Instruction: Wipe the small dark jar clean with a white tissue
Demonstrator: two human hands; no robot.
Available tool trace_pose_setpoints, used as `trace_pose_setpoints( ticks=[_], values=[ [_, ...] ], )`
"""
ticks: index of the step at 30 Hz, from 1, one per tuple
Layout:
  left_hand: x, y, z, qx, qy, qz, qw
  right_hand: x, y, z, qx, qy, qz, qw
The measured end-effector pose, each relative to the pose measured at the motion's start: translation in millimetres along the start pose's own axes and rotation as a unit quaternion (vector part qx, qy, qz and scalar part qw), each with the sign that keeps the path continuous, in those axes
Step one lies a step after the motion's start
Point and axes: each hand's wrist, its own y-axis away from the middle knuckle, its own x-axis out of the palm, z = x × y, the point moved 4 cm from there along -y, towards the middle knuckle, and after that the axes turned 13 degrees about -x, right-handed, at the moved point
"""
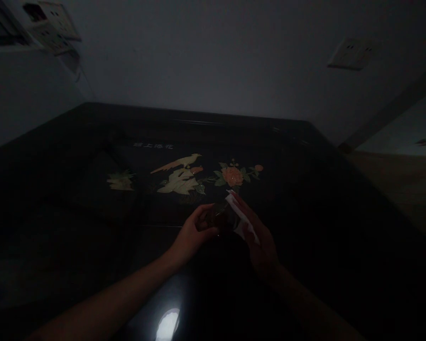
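Glossy glass (pixel 220 217), long axis too dark to tell, nearer than petalled flower (pixel 233 176); left hand (pixel 193 232) gripping glass; right hand (pixel 263 240) holding creased white tissue (pixel 241 216).

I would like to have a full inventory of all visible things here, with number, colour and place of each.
Transparent object: one, clear and dark, between the hands
White tissue: one, white, against the right palm
Table: one, glossy black, below
Bird image: one, yellow and orange, table centre
Large flower image: one, orange-pink, right of the bird
Characters: four, pale, above-left of the bird
Light reflection: one, white, bottom edge
Wall: one, grey, behind the table
Wall sockets: several, pale, upper left and upper right
Left hand: one, bare, holding the object
Right hand: one, bare, with the tissue
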Motion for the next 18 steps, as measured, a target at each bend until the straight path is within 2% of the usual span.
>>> trace_pose_setpoints(
  ticks=[3, 6, 8, 11, 13, 15, 18],
  values=[
    [-1.1, -2, 3, -0.016, 0.005, 0.011, 1.0, -1, 7, -15, 0.141, -0.08, -0.076, 0.984],
    [-0.5, -2, 3, -0.018, 0.015, 0.028, 0.999, -3, 21, -35, 0.276, -0.118, -0.182, 0.936],
    [0.8, -2, 4, -0.023, 0.019, 0.036, 0.999, -3, 27, -45, 0.32, -0.142, -0.232, 0.908],
    [1.8, -1, 5, -0.037, 0.031, 0.028, 0.998, 0, 30, -53, 0.335, -0.188, -0.251, 0.888],
    [2.0, 0, 5, -0.04, 0.037, 0.023, 0.998, -1, 29, -52, 0.338, -0.19, -0.249, 0.888],
    [1.4, 0, 6, -0.039, 0.038, 0.019, 0.998, -3, 25, -45, 0.32, -0.172, -0.229, 0.903],
    [0.2, 0, 7, -0.042, 0.028, 0.016, 0.999, -6, 16, -31, 0.252, -0.125, -0.172, 0.944]
  ],
)
